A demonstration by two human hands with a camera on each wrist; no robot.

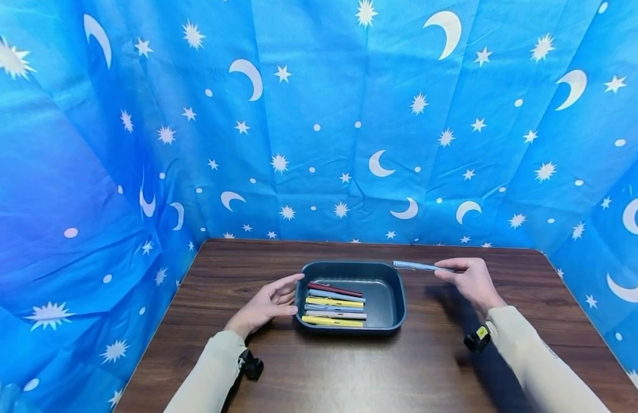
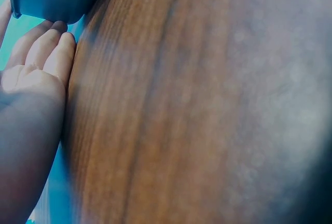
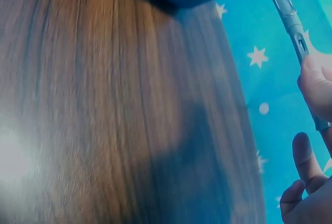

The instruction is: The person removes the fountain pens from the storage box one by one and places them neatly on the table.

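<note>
A dark rectangular tray (image 1: pixel 386 326) sits on the table with several pens lying side by side at its left: a dark red pen (image 1: pixel 335 289), blue and greyish ones, and a yellow pen (image 1: pixel 333 322) nearest the front. My left hand (image 1: pixel 267 304) lies against the tray's left side, thumb and index finger spread along it; the left wrist view shows its other fingers (image 2: pixel 59 55) straight under the tray's edge. Beyond the tray's right back corner, my right hand (image 1: pixel 470 280) pinches a light blue pen (image 3: pixel 290 22) by one end, its clear-tipped end pointing left toward the rim.
The brown wooden table (image 1: pixel 339 373) has its back edge close behind the tray. Blue cloth (image 1: pixel 319 143) with white moons and stars hangs behind and along both sides. Each sleeve carries a small black wrist camera (image 1: pixel 251 365).
</note>
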